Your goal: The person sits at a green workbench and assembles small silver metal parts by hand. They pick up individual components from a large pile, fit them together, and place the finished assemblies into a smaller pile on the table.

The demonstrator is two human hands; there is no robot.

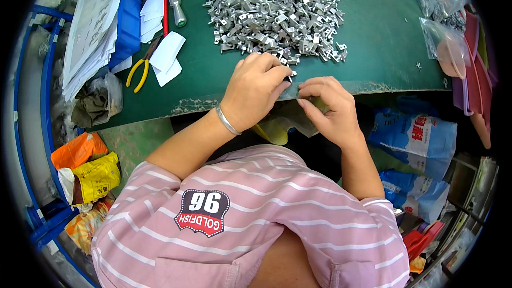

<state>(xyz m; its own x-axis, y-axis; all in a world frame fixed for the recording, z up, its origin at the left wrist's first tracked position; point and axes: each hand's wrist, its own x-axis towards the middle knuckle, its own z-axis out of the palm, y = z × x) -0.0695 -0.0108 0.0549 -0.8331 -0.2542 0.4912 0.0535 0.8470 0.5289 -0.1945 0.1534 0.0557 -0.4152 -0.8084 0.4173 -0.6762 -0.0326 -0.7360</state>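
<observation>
A heap of small silvery metal brackets (274, 13) lies on the green table at its far middle. Just in front of it, my left hand (253, 88), with a silver bangle on the wrist, has thumb and forefinger closed on a small metal bracket (293, 74), mostly covered by the fingertips. My right hand (332, 108) is a little to the right, over the table's near edge. Its fingers curl toward the thumb in a pinch; whatever is between the tips is too small to make out.
Yellow-handled pliers (140, 72), white paper slips (168, 58) and a blue bin (128, 32) with papers lie at the left. Clear plastic bags (445, 37) are at the right end of the green table (373, 37). Blue-and-white sacks (416, 138) stand below, right.
</observation>
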